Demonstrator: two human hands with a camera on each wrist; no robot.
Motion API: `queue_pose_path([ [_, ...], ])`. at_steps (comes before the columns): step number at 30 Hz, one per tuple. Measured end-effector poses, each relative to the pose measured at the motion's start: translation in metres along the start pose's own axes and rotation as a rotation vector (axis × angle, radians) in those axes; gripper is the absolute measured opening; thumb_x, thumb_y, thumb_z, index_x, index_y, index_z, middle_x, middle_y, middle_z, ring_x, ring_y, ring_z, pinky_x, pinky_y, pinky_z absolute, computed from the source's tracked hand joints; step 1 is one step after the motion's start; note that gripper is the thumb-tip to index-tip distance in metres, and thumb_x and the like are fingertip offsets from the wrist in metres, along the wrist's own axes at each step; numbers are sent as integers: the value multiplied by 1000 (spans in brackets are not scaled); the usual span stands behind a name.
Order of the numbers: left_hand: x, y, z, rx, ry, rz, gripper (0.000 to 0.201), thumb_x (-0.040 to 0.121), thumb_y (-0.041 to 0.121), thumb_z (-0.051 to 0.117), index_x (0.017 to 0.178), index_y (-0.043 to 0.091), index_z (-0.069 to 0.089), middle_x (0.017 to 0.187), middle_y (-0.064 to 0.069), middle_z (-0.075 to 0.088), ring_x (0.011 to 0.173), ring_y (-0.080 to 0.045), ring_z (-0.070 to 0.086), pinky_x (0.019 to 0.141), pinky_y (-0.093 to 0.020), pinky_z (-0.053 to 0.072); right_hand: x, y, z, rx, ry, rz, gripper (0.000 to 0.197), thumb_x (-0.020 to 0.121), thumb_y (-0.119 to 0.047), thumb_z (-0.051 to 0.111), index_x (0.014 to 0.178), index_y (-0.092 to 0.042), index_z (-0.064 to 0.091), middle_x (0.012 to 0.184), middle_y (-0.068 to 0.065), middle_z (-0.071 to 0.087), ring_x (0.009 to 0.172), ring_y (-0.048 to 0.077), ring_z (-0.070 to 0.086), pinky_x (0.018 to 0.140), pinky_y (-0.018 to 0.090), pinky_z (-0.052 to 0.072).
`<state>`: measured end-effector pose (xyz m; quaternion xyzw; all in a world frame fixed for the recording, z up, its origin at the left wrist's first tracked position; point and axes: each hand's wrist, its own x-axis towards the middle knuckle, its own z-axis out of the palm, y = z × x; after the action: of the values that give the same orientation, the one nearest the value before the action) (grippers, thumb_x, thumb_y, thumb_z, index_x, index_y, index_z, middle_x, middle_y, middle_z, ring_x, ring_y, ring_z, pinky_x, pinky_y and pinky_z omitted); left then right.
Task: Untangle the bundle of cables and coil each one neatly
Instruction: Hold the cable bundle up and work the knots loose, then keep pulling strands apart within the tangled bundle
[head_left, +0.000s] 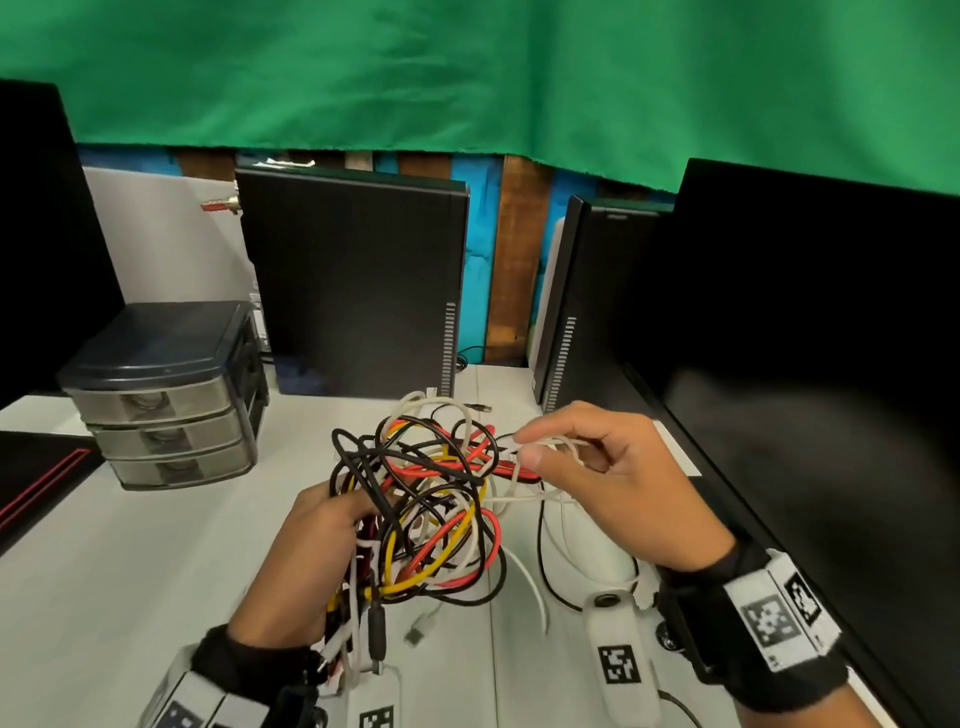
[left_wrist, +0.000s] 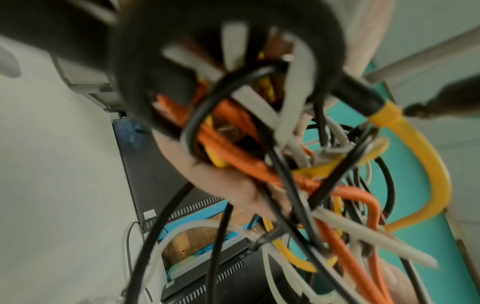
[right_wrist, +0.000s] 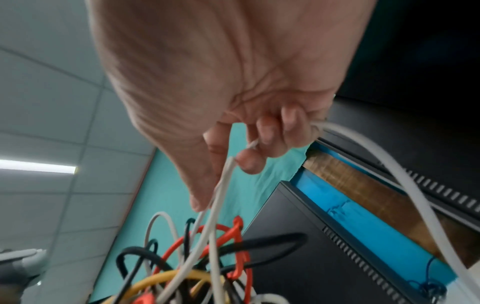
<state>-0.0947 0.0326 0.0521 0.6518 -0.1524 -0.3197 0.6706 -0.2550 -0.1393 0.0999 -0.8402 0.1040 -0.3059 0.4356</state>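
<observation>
A tangled bundle of black, red, yellow and white cables is held above the white desk. My left hand grips the bundle's lower left part, fingers curled round several strands; the left wrist view shows the cable bundle pressed against the left palm. My right hand is at the bundle's right side and pinches a thin white cable between thumb and fingers. In the right wrist view the white cable runs from the right hand's fingers down into the tangle. A white plug end dangles below.
A dark drawer unit stands at the left. Two black computer cases stand at the back, and a black monitor fills the right side. A green cloth hangs behind. Loose black and white cable loops lie on the desk under my right hand.
</observation>
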Motion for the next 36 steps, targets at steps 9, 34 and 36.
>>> queue_pose_path([
  [9, 1, -5, -5, -174, -27, -73, 24, 87, 2, 51, 92, -7, 73, 81, -28, 67, 58, -34, 64, 69, -49, 57, -1, 5, -14, -74, -41, -3, 23, 75, -32, 79, 96, -25, 80, 75, -12, 67, 65, 5, 50, 62, 15, 42],
  [34, -7, 0, 4, -329, -65, -105, 20, 90, -2, 47, 99, -4, 65, 58, -15, 59, 39, -23, 54, 41, -28, 50, 3, 15, -3, -160, -153, 143, 12, 94, -16, 66, 97, -23, 76, 92, -13, 73, 85, 6, 67, 83, 24, 56],
  [36, -4, -2, 2, -356, -54, -111, 17, 90, 0, 48, 90, -3, 65, 58, -16, 57, 40, -23, 54, 41, -27, 50, 3, 18, 2, -230, -46, 112, 10, 92, -18, 69, 91, -28, 73, 92, -17, 70, 93, 3, 65, 88, 24, 54],
])
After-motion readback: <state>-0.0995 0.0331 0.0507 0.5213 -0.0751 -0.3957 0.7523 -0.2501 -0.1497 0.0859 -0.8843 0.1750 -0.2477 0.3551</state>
